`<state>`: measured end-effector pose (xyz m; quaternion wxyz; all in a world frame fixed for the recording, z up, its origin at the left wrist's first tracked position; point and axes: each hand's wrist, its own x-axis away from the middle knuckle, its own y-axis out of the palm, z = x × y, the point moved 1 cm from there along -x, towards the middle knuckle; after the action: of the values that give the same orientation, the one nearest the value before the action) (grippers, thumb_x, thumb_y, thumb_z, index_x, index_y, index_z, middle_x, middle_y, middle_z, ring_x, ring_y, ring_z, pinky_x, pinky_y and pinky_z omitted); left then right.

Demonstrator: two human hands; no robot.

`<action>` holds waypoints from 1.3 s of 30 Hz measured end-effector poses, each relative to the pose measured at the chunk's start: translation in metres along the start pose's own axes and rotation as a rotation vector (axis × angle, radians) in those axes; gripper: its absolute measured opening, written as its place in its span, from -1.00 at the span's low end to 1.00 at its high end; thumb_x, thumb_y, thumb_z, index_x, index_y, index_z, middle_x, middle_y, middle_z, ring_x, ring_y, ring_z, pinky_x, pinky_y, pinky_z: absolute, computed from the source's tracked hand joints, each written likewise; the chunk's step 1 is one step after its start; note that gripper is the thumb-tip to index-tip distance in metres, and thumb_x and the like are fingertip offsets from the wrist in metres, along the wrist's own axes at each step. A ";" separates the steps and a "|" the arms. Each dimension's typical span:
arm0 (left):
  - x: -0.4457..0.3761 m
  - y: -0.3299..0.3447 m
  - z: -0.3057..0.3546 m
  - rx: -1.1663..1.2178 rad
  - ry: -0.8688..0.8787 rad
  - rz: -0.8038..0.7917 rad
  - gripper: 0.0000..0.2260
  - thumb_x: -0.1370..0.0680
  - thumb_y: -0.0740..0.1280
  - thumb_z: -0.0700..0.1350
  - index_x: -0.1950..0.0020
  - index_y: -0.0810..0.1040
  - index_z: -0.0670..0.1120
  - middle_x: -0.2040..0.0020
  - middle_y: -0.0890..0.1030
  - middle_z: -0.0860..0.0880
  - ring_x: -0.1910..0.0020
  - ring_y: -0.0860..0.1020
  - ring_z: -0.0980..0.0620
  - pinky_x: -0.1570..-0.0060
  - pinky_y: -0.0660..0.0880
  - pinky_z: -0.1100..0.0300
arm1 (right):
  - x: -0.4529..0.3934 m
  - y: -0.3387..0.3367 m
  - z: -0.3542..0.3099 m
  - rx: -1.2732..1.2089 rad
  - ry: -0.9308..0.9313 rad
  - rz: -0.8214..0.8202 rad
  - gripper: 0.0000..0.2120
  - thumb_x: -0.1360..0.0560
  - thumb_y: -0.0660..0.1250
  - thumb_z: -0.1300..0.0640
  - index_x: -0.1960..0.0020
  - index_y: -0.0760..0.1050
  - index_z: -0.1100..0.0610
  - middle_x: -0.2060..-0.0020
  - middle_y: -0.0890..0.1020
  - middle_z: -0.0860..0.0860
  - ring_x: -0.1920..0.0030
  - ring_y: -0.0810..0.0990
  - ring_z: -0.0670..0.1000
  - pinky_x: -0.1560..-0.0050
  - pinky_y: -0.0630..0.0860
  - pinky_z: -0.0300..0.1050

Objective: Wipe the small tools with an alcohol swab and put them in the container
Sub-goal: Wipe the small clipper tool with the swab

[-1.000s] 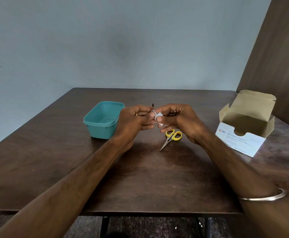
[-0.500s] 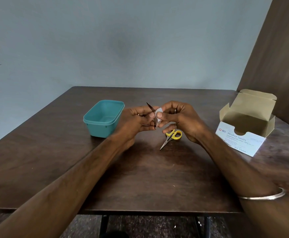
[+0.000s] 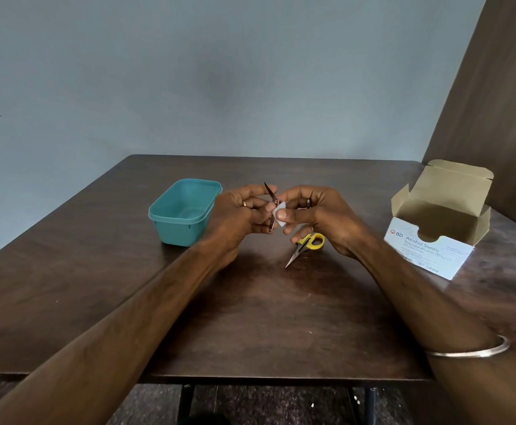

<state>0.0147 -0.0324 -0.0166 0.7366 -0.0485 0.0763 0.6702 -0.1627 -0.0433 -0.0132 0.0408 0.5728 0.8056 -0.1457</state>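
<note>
Head view: a small metal tool [image 3: 271,205] was gripped in the curled fingers of the left hand [image 3: 238,214], its tip tilted upward. A white alcohol swab [image 3: 279,213] was pinched against it by the right hand [image 3: 318,214]. Yellow-handled scissors [image 3: 305,245] lay just below the right hand, the teal container [image 3: 186,211] left of the left hand

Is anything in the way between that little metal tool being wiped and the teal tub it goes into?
Nothing visible. The left hand holds the metal tool just right of the open, lidless teal tub; only that hand lies between them. The yellow scissors lie on the other side.
</note>
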 end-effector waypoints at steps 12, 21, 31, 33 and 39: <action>0.002 0.000 0.003 0.016 -0.056 -0.006 -0.76 -0.51 0.41 -0.26 -0.17 0.62 -0.12 0.15 0.67 -0.17 0.28 0.64 -0.06 0.27 0.64 0.09 | -0.001 0.001 0.002 -0.021 -0.014 0.044 -0.87 -0.52 0.44 0.12 -0.01 0.69 0.15 0.24 0.66 0.10 0.33 0.61 0.06 0.31 0.60 -0.05; 0.006 0.002 0.004 -0.008 -0.032 0.022 -0.85 -0.52 0.41 -0.20 -0.09 0.63 -0.07 0.25 0.67 -0.09 0.40 0.60 0.02 0.38 0.62 0.15 | 0.001 0.003 -0.001 -0.065 0.010 -0.011 -0.85 -0.56 0.40 0.10 -0.06 0.68 0.12 0.17 0.69 0.13 0.30 0.66 0.10 0.27 0.61 -0.05; 0.007 0.003 0.008 0.035 -0.024 0.066 -0.92 -0.52 0.42 -0.17 0.09 0.68 -0.16 0.34 0.65 -0.11 0.43 0.57 0.01 0.40 0.60 0.16 | 0.000 0.006 -0.002 -0.154 0.052 0.019 -0.87 -0.40 0.52 0.26 0.10 0.64 0.12 0.20 0.72 0.17 0.38 0.66 0.11 0.34 0.61 -0.08; 0.007 0.003 0.009 0.031 -0.023 0.072 -0.93 -0.52 0.42 -0.17 0.08 0.68 -0.15 0.34 0.65 -0.12 0.43 0.57 0.01 0.41 0.60 0.16 | 0.000 0.007 -0.004 -0.135 0.049 0.046 -0.86 -0.42 0.51 0.29 0.04 0.62 0.19 0.22 0.72 0.16 0.42 0.65 0.10 0.37 0.60 -0.09; 0.006 0.003 0.010 0.011 -0.019 0.068 -0.92 -0.54 0.40 -0.19 0.12 0.68 -0.08 0.31 0.67 -0.11 0.41 0.57 0.00 0.36 0.60 0.12 | 0.001 0.008 -0.006 -0.113 0.038 0.070 -0.88 -0.47 0.48 0.16 0.00 0.69 0.13 0.19 0.72 0.18 0.41 0.66 0.10 0.38 0.57 -0.15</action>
<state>0.0129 -0.0241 -0.0082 0.7145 -0.0354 0.0745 0.6948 -0.1555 -0.0382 -0.0090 0.0626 0.6002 0.7926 -0.0876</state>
